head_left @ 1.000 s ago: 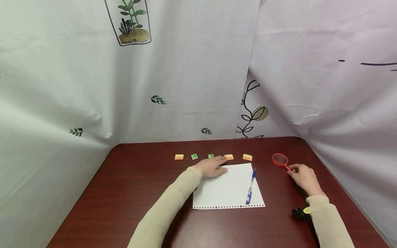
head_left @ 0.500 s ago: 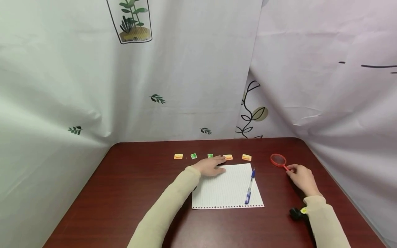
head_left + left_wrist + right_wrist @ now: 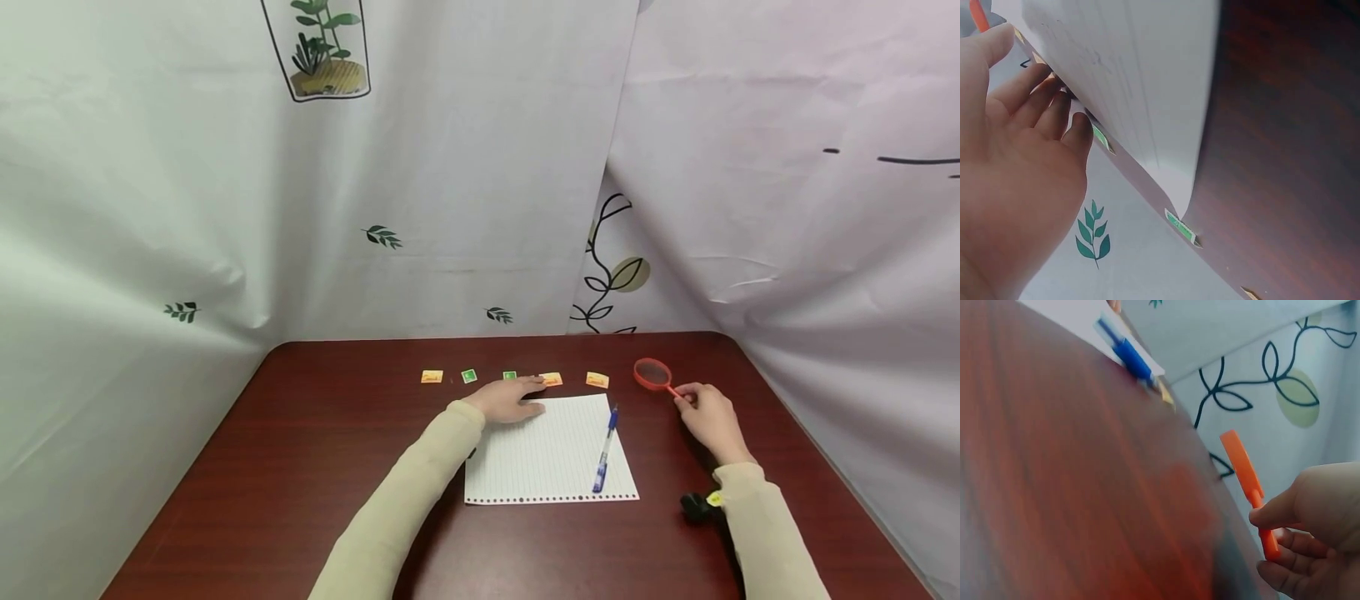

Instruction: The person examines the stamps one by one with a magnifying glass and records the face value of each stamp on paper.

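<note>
A red-orange magnifying glass is held by its handle between the thumb and fingers of my right hand, near the table's right side. In the right wrist view its orange frame appears edge-on, above a reddish blur on the tabletop. My left hand rests with fingers extended on the upper left of a lined sheet of paper. Its fingertips reach an orange stamp and lie just below a green stamp. A blue pen lies along the sheet's right side.
More stamps stand in the row along the back: an orange one, a green one and another orange one. A white printed curtain hangs behind the dark red table. A black camera sits at the right wrist.
My right hand has moved left and slightly farther back, carrying the magnifying glass closer to the rightmost stamp. The left hand stays on the paper.
</note>
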Demonstrator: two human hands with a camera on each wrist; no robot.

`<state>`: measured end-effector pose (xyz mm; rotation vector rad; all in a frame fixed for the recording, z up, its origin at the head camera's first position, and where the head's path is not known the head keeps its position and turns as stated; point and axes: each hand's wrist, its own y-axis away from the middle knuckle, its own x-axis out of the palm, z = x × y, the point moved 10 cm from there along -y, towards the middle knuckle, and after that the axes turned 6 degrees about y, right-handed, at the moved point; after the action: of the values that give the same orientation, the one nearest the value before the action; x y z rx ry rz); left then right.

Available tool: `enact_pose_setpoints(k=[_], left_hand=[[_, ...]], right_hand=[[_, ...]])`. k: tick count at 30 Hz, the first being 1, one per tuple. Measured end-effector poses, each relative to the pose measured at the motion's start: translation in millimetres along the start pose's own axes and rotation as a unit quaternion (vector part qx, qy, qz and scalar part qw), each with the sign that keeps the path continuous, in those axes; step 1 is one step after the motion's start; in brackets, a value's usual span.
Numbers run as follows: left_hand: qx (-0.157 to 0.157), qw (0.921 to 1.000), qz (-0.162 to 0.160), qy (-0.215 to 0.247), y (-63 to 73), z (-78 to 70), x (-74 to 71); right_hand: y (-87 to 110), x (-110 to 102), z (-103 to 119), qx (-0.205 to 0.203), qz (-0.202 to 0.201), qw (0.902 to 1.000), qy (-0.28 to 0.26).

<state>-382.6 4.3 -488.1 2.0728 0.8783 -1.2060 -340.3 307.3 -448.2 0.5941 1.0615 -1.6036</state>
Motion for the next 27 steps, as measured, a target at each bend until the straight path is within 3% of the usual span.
enact_pose_setpoints(k=[8,27], left_hand=[[0.011,0.9998,-0.013,-0.006,-2.8,0.0,-2.9],[0.024,0.9995,-0.019,-0.010,-0.9,-1.5,-3.1]], right_hand=[[-11.7,8,31,-0.013,-0.003,0.9995,-0.029],[-23.1,55,92,-0.039,0.049,0.9960,-0.064]])
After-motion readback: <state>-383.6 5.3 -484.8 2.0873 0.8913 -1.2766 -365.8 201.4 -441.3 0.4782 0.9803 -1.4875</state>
